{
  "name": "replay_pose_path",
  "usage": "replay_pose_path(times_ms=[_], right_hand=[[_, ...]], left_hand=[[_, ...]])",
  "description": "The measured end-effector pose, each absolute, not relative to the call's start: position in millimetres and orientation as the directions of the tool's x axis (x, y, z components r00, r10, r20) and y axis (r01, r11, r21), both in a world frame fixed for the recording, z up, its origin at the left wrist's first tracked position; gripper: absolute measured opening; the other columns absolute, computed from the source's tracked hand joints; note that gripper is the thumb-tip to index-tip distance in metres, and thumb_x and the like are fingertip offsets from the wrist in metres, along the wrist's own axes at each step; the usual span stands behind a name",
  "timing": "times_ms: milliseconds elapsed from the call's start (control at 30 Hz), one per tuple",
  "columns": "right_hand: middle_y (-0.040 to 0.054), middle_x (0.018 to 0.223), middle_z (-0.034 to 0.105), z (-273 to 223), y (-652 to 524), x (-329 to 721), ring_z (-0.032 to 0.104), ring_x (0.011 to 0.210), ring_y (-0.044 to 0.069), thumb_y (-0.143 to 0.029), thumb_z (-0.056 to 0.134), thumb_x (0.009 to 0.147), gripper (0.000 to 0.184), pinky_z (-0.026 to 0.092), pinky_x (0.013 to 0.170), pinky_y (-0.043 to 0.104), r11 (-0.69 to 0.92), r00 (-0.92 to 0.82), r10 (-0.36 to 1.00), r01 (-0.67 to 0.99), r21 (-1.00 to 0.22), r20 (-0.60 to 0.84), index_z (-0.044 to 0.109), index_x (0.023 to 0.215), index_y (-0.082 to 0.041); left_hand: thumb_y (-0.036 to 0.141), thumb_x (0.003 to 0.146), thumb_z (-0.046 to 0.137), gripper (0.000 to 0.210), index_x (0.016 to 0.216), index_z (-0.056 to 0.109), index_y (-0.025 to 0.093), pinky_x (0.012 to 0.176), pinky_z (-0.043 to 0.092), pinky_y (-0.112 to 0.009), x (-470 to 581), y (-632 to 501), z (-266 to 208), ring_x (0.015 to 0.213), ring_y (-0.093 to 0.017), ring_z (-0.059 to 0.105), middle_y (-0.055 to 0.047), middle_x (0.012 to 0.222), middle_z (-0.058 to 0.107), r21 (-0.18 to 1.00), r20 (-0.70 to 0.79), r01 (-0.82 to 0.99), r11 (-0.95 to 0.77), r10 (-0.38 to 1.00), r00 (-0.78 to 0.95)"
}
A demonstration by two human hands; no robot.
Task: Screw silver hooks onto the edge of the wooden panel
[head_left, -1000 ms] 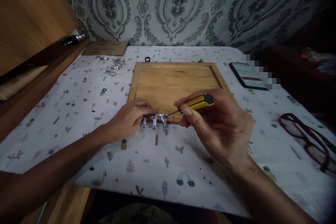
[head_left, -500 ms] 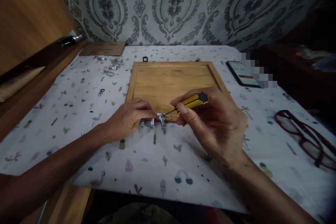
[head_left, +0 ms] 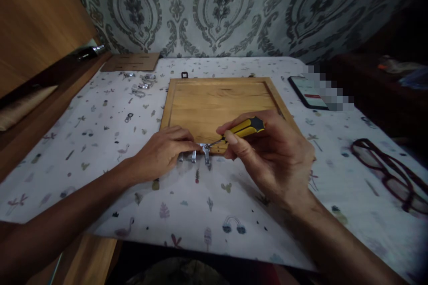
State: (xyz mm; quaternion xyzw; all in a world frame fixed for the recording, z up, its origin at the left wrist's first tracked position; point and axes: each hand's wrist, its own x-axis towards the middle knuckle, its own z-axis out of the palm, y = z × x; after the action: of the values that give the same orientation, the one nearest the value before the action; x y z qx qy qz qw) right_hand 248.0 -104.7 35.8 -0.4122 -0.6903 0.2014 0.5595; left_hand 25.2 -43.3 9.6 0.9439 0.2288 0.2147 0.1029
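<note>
A framed wooden board [head_left: 214,102] lies flat on the patterned tablecloth. Along its near edge sit three silver metal hooks, and the rightmost metal hook [head_left: 206,155] has the screwdriver tip at its plate. My right hand [head_left: 279,160] is closed around the yellow and black handle of that screwdriver [head_left: 245,128], its shaft slanting down to the left. My left hand [head_left: 163,153] rests at the board's near left edge, fingers together, with fingertips pressed on the same hook's plate. The undersides of the left fingers are hidden.
Several loose metal hooks [head_left: 145,83] lie at the back left beside a cardboard piece [head_left: 130,61]. A phone [head_left: 309,92] lies to the board's right. Eyeglasses [head_left: 384,164] rest at far right. A wooden cabinet [head_left: 40,22] borders the left side.
Almost nothing differs. The screwdriver handle and my right hand have shifted very slightly left; my left hand stays in place.
</note>
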Motion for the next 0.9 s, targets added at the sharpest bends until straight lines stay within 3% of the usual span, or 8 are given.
replay_pose_path(times_ms=[433, 633, 900], right_hand=[[-0.0029, 0.082, 0.072, 37.8, -104.9, 245.9, 0.064, 0.051, 0.01, -0.016, 0.068, 0.091, 0.012, 0.058, 0.048, 0.025, 0.581, -0.016, 0.79, 0.336, -0.741, 0.613, 0.063, 0.094, -0.027], [-0.0008, 0.085, 0.072, 35.8, -105.5, 247.0, 0.063, 0.053, 0.011, -0.019, 0.069, 0.092, 0.009, 0.058, 0.049, 0.026, 0.564, -0.008, 0.801, 0.348, -0.749, 0.599, 0.065, 0.096, -0.027], [-0.0014, 0.084, 0.071, 35.2, -105.5, 247.2, 0.063, 0.053, 0.011, -0.019, 0.068, 0.092, 0.008, 0.058, 0.05, 0.025, 0.569, -0.006, 0.795, 0.355, -0.742, 0.607, 0.065, 0.095, -0.026]], left_hand=[[0.0, 0.092, 0.039, 0.042, 0.114, 0.071, 0.016, 0.078, 0.057, -0.032, 23.3, -41.8, 9.1, 0.091, -0.018, 0.068, -0.007, 0.099, 0.073, 0.346, 0.414, 0.375, -0.86, 0.498, 0.762], [-0.001, 0.092, 0.039, 0.045, 0.114, 0.072, 0.021, 0.08, 0.056, -0.031, 24.5, -39.7, 7.4, 0.094, -0.017, 0.067, -0.005, 0.102, 0.073, 0.295, 0.389, 0.366, -0.883, 0.461, 0.798], [0.002, 0.095, 0.042, 0.04, 0.116, 0.071, 0.02, 0.076, 0.053, -0.03, 25.9, -41.7, 15.2, 0.089, -0.018, 0.065, -0.005, 0.098, 0.072, 0.139, 0.33, 0.402, -0.905, 0.425, 0.843]])
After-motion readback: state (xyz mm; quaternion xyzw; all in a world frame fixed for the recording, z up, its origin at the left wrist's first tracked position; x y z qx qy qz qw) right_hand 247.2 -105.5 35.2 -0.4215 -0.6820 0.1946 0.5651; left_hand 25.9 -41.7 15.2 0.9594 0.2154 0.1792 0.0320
